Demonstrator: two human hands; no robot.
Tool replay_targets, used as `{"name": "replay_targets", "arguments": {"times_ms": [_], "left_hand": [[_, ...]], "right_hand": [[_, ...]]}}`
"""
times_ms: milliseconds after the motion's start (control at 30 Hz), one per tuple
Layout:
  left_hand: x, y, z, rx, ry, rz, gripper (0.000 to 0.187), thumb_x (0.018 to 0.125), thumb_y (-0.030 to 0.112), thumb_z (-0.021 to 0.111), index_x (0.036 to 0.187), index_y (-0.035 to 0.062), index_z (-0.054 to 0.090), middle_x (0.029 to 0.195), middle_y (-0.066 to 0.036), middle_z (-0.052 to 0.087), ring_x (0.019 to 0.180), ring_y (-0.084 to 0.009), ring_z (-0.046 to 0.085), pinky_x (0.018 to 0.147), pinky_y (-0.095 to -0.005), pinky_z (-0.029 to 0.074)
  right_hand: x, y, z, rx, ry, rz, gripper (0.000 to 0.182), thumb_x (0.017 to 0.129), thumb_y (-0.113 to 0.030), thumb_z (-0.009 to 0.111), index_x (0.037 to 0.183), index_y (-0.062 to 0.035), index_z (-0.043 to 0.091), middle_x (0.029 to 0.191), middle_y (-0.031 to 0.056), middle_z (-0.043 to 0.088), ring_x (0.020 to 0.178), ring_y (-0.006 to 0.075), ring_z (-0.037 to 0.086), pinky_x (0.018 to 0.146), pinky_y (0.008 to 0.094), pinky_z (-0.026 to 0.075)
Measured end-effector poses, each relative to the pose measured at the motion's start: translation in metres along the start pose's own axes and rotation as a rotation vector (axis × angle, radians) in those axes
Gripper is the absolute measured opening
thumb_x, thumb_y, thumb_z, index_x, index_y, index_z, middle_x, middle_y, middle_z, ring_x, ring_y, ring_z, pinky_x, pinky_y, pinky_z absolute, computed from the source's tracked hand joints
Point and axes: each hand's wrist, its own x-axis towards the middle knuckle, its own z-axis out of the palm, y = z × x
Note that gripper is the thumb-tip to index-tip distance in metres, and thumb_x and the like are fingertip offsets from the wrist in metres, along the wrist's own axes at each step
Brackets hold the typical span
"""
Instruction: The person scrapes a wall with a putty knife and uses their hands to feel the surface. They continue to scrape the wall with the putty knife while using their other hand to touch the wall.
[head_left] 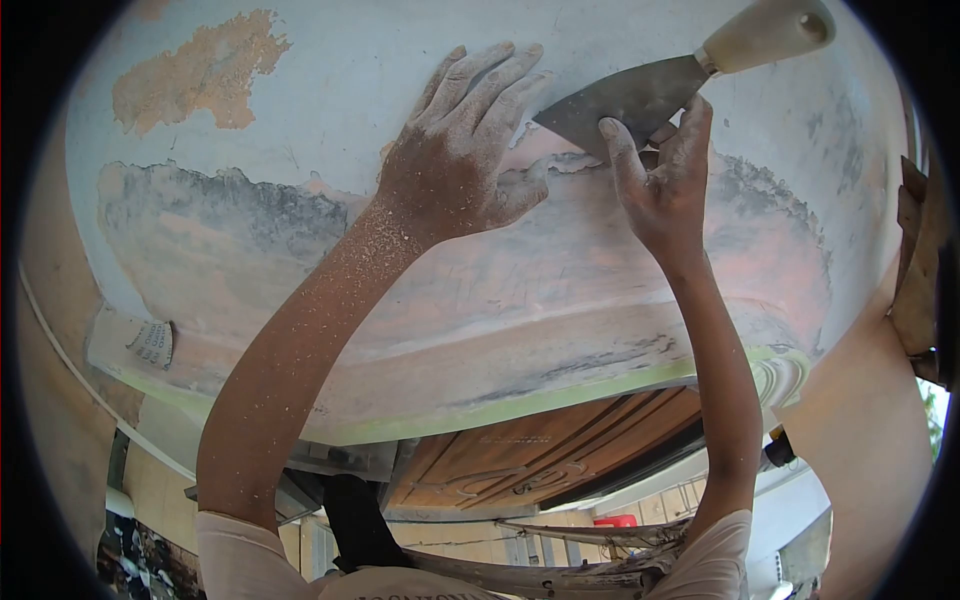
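Here it was, right in front of me: a pale blue painted panel (350, 75), flaking to bare tan at upper left, with a ragged band of grey and pink across its middle and a greenish lower edge. A printed scrap (152, 343) lay at lower left; below the edge ran brown carved woodwork (540, 455), and past that a small red thing (615, 520), container or not, I couldn't tell. And there was the scraper (635, 98), at upper right against the panel, its long axis slanting, handle to the upper right, blade edge to the lower left, just beside my left fingers! My dusty left hand (460, 165) lay palm down, fingers slightly spread; my right hand (665, 180) pinched the blade below the handle, thumb in front.
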Motion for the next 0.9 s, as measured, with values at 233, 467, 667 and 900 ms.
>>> {"name": "replay_targets", "arguments": {"times_ms": [233, 467, 667, 900], "left_hand": [[0.0, -0.001, -0.001, -0.008, 0.001, 0.004, 0.067, 0.064, 0.019, 0.069, 0.127, 0.0067, 0.047, 0.136, -0.01, 0.047, 0.126, -0.03, 0.042, 0.109, -0.047, 0.031], [-0.001, -0.001, 0.0, -0.02, 0.011, 0.006, 0.067, 0.065, 0.02, 0.069, 0.127, 0.0062, 0.047, 0.135, -0.01, 0.048, 0.126, -0.0299, 0.042, 0.109, -0.047, 0.031], [-0.001, -0.002, 0.0, -0.012, 0.003, 0.01, 0.066, 0.065, 0.019, 0.068, 0.127, 0.0061, 0.048, 0.135, -0.01, 0.048, 0.127, -0.0294, 0.042, 0.109, -0.0472, 0.03], [-0.001, -0.002, -0.001, -0.006, 0.004, 0.009, 0.064, 0.066, 0.019, 0.068, 0.125, 0.006, 0.049, 0.134, -0.01, 0.049, 0.126, -0.0287, 0.043, 0.109, -0.0477, 0.03]], "right_hand": [[0.002, -0.002, -0.001, -0.031, -0.001, 0.005, 0.051, 0.083, -0.003, 0.066, 0.122, 0.0023, 0.032, 0.075, 0.0112, 0.063, 0.06, 0.0125, 0.059, 0.051, 0.0223, 0.043], [-0.004, -0.002, 0.002, 0.024, -0.034, 0.023, 0.051, 0.083, -0.004, 0.066, 0.121, 0.002, 0.033, 0.069, 0.0075, 0.059, 0.054, 0.0109, 0.057, 0.047, 0.0207, 0.039], [-0.001, -0.004, 0.0, -0.001, -0.012, 0.019, 0.044, 0.083, -0.003, 0.065, 0.115, -0.0001, 0.035, 0.072, 0.0089, 0.061, 0.057, 0.0105, 0.058, 0.047, 0.0189, 0.039], [-0.007, -0.005, 0.001, 0.027, -0.038, 0.104, 0.048, 0.083, -0.003, 0.065, 0.12, -0.0009, 0.034, 0.077, 0.0114, 0.065, 0.061, 0.012, 0.061, 0.053, 0.0216, 0.043]]}}
